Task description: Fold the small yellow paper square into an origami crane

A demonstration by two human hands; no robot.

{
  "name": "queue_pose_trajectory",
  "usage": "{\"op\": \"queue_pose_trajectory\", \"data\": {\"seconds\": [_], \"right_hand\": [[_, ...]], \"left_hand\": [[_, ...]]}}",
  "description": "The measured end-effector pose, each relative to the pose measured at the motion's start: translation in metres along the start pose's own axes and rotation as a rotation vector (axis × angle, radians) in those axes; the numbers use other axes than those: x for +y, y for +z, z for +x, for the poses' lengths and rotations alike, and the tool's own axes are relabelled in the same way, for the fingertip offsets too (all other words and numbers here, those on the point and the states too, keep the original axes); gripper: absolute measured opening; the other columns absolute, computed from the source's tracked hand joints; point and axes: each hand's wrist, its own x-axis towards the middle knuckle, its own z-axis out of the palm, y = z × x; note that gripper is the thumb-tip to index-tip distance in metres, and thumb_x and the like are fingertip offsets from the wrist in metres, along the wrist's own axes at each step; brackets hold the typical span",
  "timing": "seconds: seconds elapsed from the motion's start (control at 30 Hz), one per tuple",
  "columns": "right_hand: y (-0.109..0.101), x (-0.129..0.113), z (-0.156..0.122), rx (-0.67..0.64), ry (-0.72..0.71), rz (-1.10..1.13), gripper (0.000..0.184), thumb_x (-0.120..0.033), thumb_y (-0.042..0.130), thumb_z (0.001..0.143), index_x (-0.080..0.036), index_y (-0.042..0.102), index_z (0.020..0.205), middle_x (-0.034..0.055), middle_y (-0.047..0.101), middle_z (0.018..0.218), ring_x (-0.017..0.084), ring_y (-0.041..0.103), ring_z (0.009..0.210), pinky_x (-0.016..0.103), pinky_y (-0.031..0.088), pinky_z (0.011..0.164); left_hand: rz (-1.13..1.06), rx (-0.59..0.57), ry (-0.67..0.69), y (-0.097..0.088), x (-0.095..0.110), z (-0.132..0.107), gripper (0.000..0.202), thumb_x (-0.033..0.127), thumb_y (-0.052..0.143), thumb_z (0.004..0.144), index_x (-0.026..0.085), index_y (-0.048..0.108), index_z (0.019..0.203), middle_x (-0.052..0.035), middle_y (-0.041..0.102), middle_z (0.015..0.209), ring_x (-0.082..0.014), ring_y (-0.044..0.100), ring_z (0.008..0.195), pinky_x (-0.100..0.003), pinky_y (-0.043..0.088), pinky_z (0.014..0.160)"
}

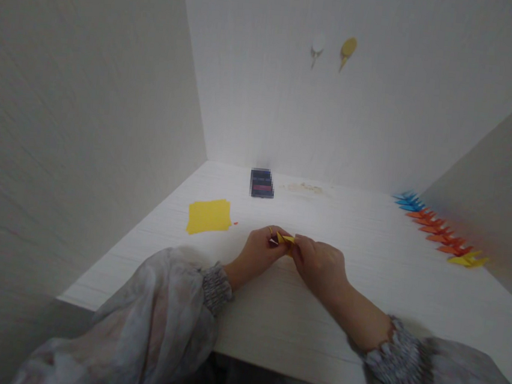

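A small folded piece of yellow paper (285,238) sits between both hands, just above the white table (367,257). My left hand (261,254) pinches its left end with closed fingers. My right hand (319,264) grips its right end, fingers curled. Both wrists rest near the table's middle. Most of the paper is hidden by my fingers.
A flat stack of yellow paper (209,216) lies to the left. A dark small box (261,183) stands at the back. A row of folded blue, orange and yellow paper shapes (437,230) runs along the right wall. Two hooks (333,50) hang on the back wall.
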Motion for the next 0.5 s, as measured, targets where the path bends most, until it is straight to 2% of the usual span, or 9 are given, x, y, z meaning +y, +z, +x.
{"op": "queue_pose_trajectory", "data": {"seconds": [0.3,0.5], "right_hand": [[-0.001,0.001,0.001,-0.013,-0.040,0.021,0.024,-0.024,0.039,0.082,-0.016,0.059,0.073,0.0041,0.063,0.060,0.013,0.054,0.049,0.024,0.026,0.047],[-0.002,0.002,0.000,-0.029,-0.084,0.048,0.020,-0.021,0.040,0.081,-0.017,0.060,0.078,0.0045,0.064,0.071,0.013,0.056,0.053,0.024,0.030,0.050]], "left_hand": [[0.103,-0.006,-0.001,0.001,0.011,-0.002,0.019,0.028,0.055,0.070,0.012,0.060,0.079,-0.0048,0.063,0.072,-0.0125,0.058,0.065,-0.024,0.047,0.060],[0.056,-0.016,-0.006,0.000,0.013,-0.003,0.025,0.034,0.053,0.071,0.011,0.060,0.080,-0.0055,0.062,0.073,-0.0130,0.057,0.067,-0.024,0.047,0.062]]}}
